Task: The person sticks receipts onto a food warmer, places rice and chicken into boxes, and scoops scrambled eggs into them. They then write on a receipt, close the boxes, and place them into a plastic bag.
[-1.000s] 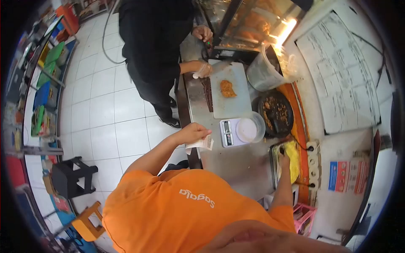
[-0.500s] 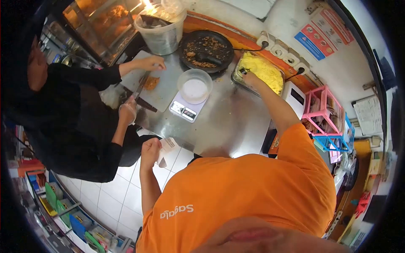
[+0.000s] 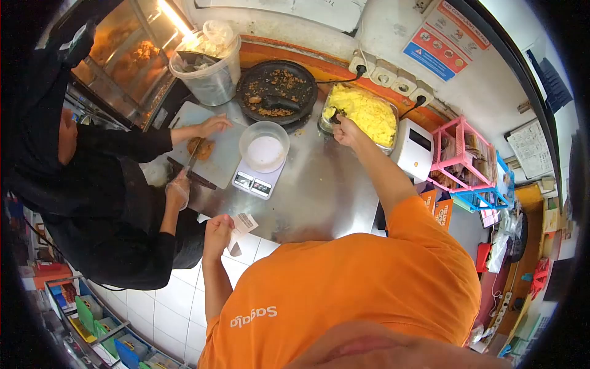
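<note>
My left hand (image 3: 219,234) is closed on a printed paper slip (image 3: 244,224), held in front of the steel counter's near edge. At the back of the counter, my right hand (image 3: 348,131) is closed round a dark-handled utensil (image 3: 335,116). Its working end is not clear to me. The utensil is at the left side of a clear tray (image 3: 388,149) full of yellow food like scrambled egg (image 3: 362,114). A round plastic tub (image 3: 264,146) stands on a white kitchen scale (image 3: 254,182), left of my right hand.
On my left a co-worker in black cuts a brown fried piece (image 3: 201,149) with a knife (image 3: 195,157) on a cutting board (image 3: 224,163). Behind are a dark pan with brown crumbs (image 3: 278,83) and a bucket (image 3: 212,80). Pink baskets (image 3: 464,150) stand to the right.
My view has shifted, moving the counter things left and slightly down. The co-worker's knife is now over the brown piece; before, it lay beside it. Both my hands keep their grips.
</note>
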Tool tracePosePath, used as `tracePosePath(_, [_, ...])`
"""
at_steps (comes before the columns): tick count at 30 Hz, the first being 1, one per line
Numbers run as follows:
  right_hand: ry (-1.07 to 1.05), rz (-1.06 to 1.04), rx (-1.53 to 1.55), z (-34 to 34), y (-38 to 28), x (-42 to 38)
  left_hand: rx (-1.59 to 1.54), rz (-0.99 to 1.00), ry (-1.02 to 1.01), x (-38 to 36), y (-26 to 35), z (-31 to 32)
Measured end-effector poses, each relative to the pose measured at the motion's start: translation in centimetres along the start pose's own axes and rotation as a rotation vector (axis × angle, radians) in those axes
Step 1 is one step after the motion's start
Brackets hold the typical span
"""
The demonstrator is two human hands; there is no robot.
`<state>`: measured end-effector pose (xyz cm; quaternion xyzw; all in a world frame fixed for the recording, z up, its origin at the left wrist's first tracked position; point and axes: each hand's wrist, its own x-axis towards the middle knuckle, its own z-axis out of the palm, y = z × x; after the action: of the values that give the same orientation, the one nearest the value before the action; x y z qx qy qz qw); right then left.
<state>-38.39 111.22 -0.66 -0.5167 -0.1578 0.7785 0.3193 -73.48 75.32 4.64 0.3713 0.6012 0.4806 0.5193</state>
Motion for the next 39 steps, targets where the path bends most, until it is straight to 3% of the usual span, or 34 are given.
tracePosePath(4, [0.008,-0.031,0.082,-0.3,0.6,-0.4,0.025,-0.028,0.011,0.2,0.5,0.3])
tracePosePath(10, [-0.065,-0.018,0.538,-0.7,1.2,-0.2,0.058,0.032,0.022,-0.5,1.3,0.0])
tracePosePath(17, [-0.312,-0.099,0.77,-3.5,1.3,-3.8,0.094,0.004,0.017,-1.4,1.3,0.8])
tracePosePath(19, [-0.466,-0.124,0.845,-5.5,1.6,-5.9,0.126,0.007,-0.02,-1.6,1.7,1.6])
tracePosePath(21, [-0.476,-0.138,0.908,-8.1,2.2,-9.1,0.154,0.042,-0.021,-1.9,2.3,3.1])
tracePosePath(23, [-0.678,-0.141,0.908,-11.3,3.1,-12.7,0.173,0.045,-0.075,-2.0,2.9,4.7])
tracePosePath(28, [-0.772,-0.174,0.937,-22.5,6.8,-23.1,0.254,0.053,-0.155,-2.0,3.2,10.8])
tracePosePath(29, [-0.471,-0.105,0.997,-23.5,7.1,-26.6,0.266,0.04,-0.186,-2.0,3.4,12.2])
tracePosePath(31, [-0.319,-0.18,0.936,-26.7,9.0,-30.4,0.261,0.045,-0.245,-2.2,3.5,14.9])
tracePosePath(35, [-0.279,-0.209,0.997,-33.9,14.8,-34.6,0.26,0.079,-0.336,-3.6,3.0,20.4])
tracePosePath(38, [-0.172,-0.226,1.012,-37.5,17.0,-35.1,0.318,0.044,-0.384,-5.5,3.4,24.4])
tracePosePath(39, [-0.047,-0.245,0.961,-38.5,17.5,-34.8,0.321,0.044,-0.389,-5.8,2.7,25.3])
